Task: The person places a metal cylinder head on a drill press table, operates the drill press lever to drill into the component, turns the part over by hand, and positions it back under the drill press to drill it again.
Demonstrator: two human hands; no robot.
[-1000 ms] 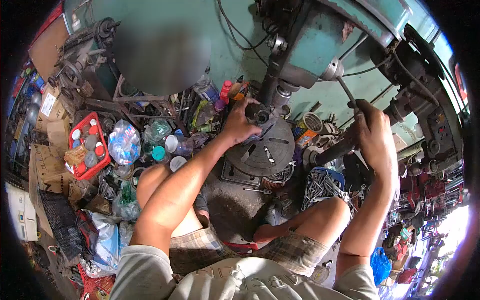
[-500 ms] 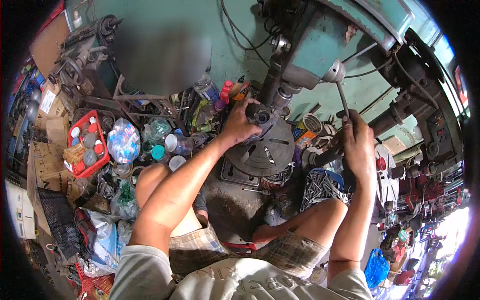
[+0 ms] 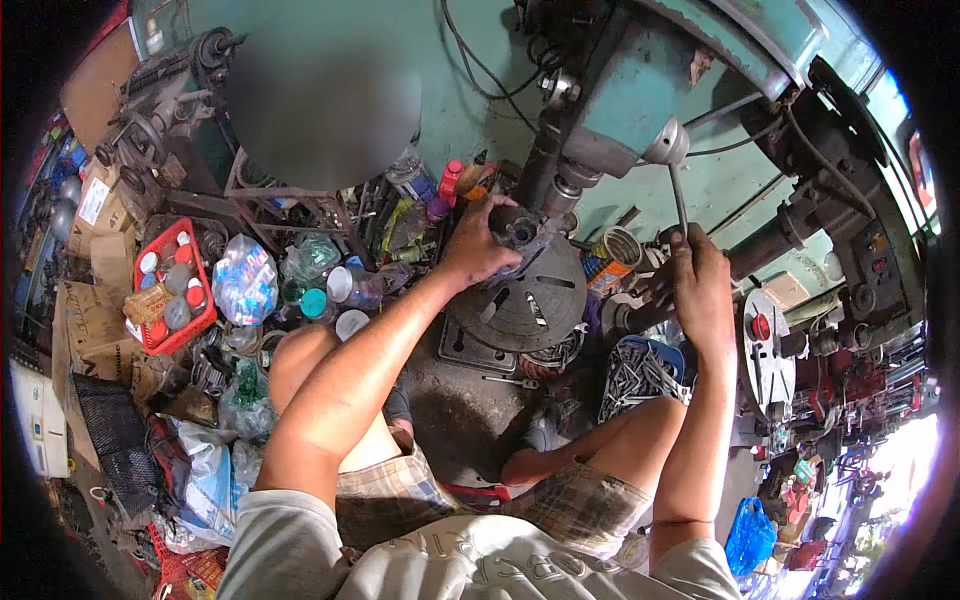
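Observation:
My left hand [image 3: 482, 245] is closed around a dark metal part [image 3: 516, 228] with a round opening in its top. That part sits over the round slotted table [image 3: 500, 318] of a green drill press [image 3: 625, 115]. Just right of the part is the drill chuck [image 3: 566, 192], its tip close to the work; whether they touch I cannot tell. My right hand [image 3: 704, 295] grips the lower end of the press's feed lever [image 3: 679, 195], which hangs down from a round hub [image 3: 668, 143].
A blue tray of metal pieces [image 3: 642, 378] stands by my right knee. At left are a red basket of bottles [image 3: 178, 290] and a bag of plastic bottles [image 3: 246, 282]. A yellow-labelled can [image 3: 612, 255] stands behind the round table. A blue bag [image 3: 752, 537] lies at lower right.
My right hand and the feed lever's lower end have swung slightly left and down. My left hand stays on the metal part with hardly any shift.

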